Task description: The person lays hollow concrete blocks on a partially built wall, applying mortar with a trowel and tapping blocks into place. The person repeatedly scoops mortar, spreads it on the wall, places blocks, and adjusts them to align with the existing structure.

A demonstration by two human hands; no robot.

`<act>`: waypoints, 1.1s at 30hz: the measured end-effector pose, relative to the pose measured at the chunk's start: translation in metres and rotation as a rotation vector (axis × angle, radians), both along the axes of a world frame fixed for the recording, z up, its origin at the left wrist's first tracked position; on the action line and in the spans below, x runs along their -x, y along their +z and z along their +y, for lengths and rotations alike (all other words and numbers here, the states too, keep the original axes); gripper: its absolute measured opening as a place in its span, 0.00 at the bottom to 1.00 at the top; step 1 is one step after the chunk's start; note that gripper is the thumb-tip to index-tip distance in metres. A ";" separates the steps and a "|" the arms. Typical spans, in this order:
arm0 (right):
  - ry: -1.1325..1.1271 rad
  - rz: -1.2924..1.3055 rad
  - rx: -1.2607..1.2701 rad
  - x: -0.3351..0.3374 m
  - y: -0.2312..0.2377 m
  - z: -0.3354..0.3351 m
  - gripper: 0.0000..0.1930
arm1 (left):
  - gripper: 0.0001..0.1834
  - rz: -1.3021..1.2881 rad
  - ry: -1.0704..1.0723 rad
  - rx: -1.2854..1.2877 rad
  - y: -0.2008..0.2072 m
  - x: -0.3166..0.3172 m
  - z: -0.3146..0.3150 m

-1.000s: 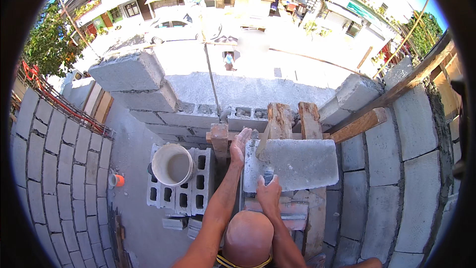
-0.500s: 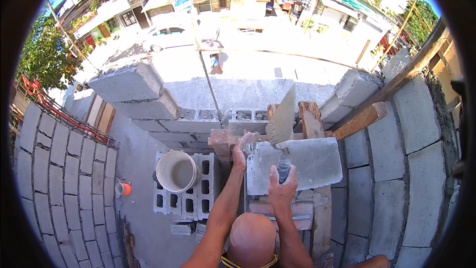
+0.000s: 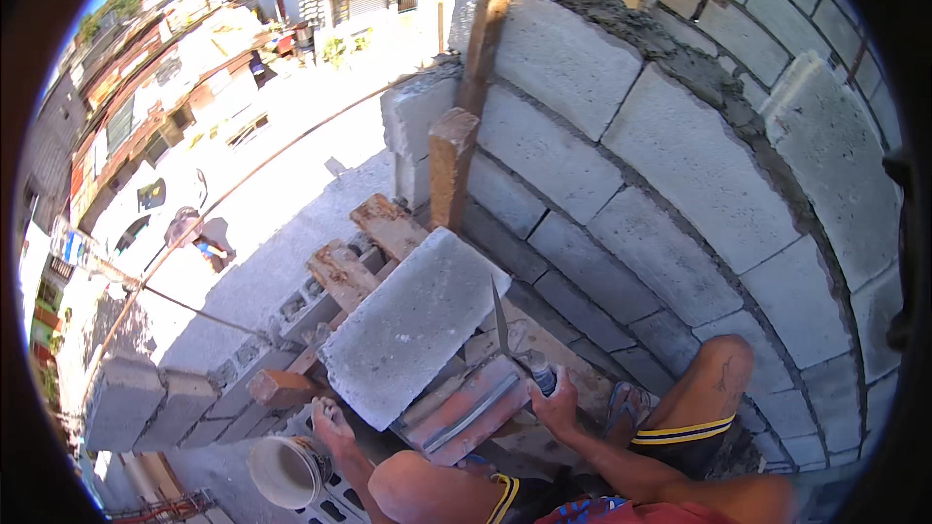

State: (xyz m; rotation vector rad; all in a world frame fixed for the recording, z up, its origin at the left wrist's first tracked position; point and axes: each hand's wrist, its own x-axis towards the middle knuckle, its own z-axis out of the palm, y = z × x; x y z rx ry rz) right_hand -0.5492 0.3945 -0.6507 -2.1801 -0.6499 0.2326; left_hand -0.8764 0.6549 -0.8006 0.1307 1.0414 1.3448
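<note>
A grey concrete block (image 3: 417,325) lies on its broad side, tilted across the view, on the boards in front of me. My right hand (image 3: 555,400) is closed round the dark handle of a pointed trowel (image 3: 501,325). Its blade stands almost edge-on beside the block's right end. My left hand (image 3: 332,424) is off the block's left end, near the cut end of a wooden beam (image 3: 280,388). Its fingers look loosely bent and apart, with nothing visible in them. Below the block is a reddish, worn piece with a grey stripe (image 3: 471,412).
A pale bucket (image 3: 284,473) stands on hollow blocks (image 3: 340,505) at lower left. A block wall (image 3: 670,204) with rough mortar rises on the right, a timber post (image 3: 485,29) leaning against it. Beyond the low wall (image 3: 209,393) lies a sunlit street with a person (image 3: 204,245).
The view has swung right toward the tall wall. My left hand has come off the block's side. The trowel, earlier raised over the block with its face showing, is now turned edge-on at its right.
</note>
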 end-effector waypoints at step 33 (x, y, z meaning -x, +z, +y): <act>-0.537 -0.667 -0.459 -0.265 0.222 -0.145 0.22 | 0.22 1.163 -1.977 -1.313 0.231 -0.307 -0.046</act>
